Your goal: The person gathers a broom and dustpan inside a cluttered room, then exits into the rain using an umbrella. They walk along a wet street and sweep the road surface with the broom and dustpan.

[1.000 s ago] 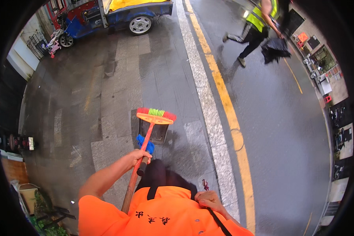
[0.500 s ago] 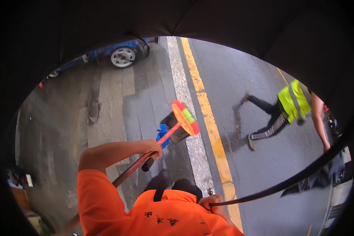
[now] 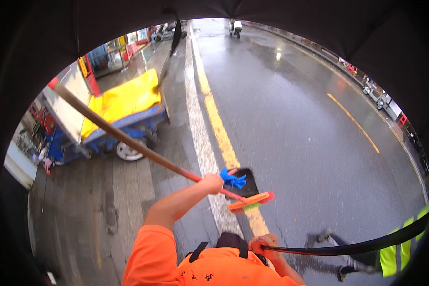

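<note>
My left hand [image 3: 211, 184] is closed around the red lower part of a broom [image 3: 128, 141]. Its long brown stick slants up to the far left, and its orange head with red and green bristles [image 3: 251, 202] hangs ahead of me. Behind the broom head is a black dustpan [image 3: 249, 179], a blue bag or cloth [image 3: 233, 179] bunched at its handle; whether my left hand also grips that handle is hidden. Close to my body, my right hand [image 3: 265, 243] is wrapped around the dark pole of an umbrella [image 3: 341, 250], whose black canopy arches overhead.
A blue cart [image 3: 150, 113] with a yellow cover [image 3: 124, 100] stands at left. Wet road [image 3: 291, 124] stretches ahead, edged by white and yellow lines. A person in a yellow vest [image 3: 396, 257] is close at lower right. A scooter [image 3: 235, 28] is far ahead.
My view has lifted, showing more road and cart. The broom stick has swung from lower left to upper left. The vested person has shifted down toward the lower right corner.
</note>
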